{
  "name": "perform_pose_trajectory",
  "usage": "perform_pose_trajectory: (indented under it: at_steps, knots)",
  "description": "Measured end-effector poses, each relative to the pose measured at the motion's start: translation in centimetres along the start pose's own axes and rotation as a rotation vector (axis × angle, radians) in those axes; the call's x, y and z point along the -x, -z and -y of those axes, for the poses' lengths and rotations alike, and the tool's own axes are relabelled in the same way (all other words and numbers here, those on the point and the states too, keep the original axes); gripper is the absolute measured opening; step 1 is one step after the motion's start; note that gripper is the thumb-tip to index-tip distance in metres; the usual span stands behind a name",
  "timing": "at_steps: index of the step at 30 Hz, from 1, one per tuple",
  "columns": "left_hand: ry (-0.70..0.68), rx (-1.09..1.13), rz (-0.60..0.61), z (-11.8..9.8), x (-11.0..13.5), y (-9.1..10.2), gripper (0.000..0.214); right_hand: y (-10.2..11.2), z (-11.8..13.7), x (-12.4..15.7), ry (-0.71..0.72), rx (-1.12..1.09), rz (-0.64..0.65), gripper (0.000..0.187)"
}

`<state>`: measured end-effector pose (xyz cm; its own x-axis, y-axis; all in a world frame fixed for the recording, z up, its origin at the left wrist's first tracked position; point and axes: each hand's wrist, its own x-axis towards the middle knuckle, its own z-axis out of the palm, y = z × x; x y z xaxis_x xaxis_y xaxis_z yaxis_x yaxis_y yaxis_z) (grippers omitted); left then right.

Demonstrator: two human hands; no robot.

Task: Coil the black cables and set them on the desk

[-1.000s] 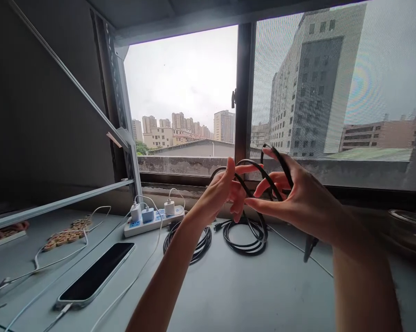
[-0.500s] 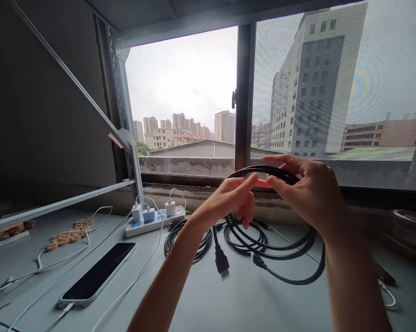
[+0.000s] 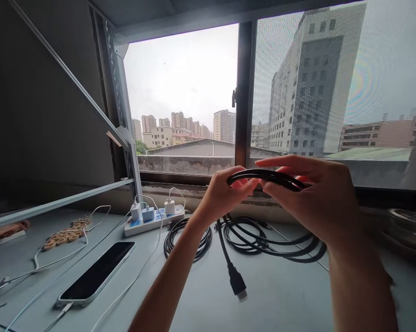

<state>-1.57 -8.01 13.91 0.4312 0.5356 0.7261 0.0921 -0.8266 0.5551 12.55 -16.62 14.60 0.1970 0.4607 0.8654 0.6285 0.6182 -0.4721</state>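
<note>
Both hands hold up a thick black HDMI cable (image 3: 259, 174), looped into a loose coil above the table. My left hand (image 3: 225, 186) is closed around the coil's left side, thumb pointing right. My right hand (image 3: 315, 189) grips the right side, thumb beneath and index finger stretched over the top. The coil's lower strands droop behind my hands toward the right wrist. One end, an HDMI plug (image 3: 237, 281), dangles below my left hand, its metal tip pointing down. Behind it lie two coiled black cables, a left coil (image 3: 169, 246) and a right coil (image 3: 244, 249).
A white power strip (image 3: 152, 222) with chargers plugged in stands by the window sill. To the left lie a phone (image 3: 99, 272) on a charging cord and a brown beaded-looking mat (image 3: 68, 234). A clear cup with a straw (image 3: 407, 226) stands at far right.
My left hand has moved slightly left and closed around the coil. The hanging HDMI plug has swung right and lower; the other plug end is now out of sight.
</note>
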Motion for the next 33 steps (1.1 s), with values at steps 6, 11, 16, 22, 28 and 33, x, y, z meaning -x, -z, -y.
perform_pose_trajectory:
  at_steps: [6,11,16,22,28,33]
  knots:
    - [0.100,0.122,-0.358,1.1,-0.3,0.9,0.053,-0.1,-1.6,-0.7,0.034,0.024,-0.030,0.028]
    - [0.071,0.307,-0.516,-0.9,0.3,0.9,0.056,-1.0,-1.8,-0.9,-0.032,-0.265,0.003,0.010]
    - [0.130,0.553,-0.581,-2.0,0.1,1.2,0.058,-0.9,-1.7,-1.0,-0.095,-0.418,0.056,0.017]
    - [0.320,0.767,-0.399,-1.2,-0.5,0.3,0.050,-1.0,-1.2,-0.9,-0.195,-0.742,0.072,0.027]
    - [0.439,0.406,-0.131,1.7,-0.7,-1.4,0.038,-0.5,-0.3,-0.4,-0.179,-0.776,-0.003,0.021]
    - [0.647,0.207,0.542,1.8,-0.5,-0.4,0.065,-1.0,-0.5,-0.6,-0.099,-0.684,-0.149,0.016]
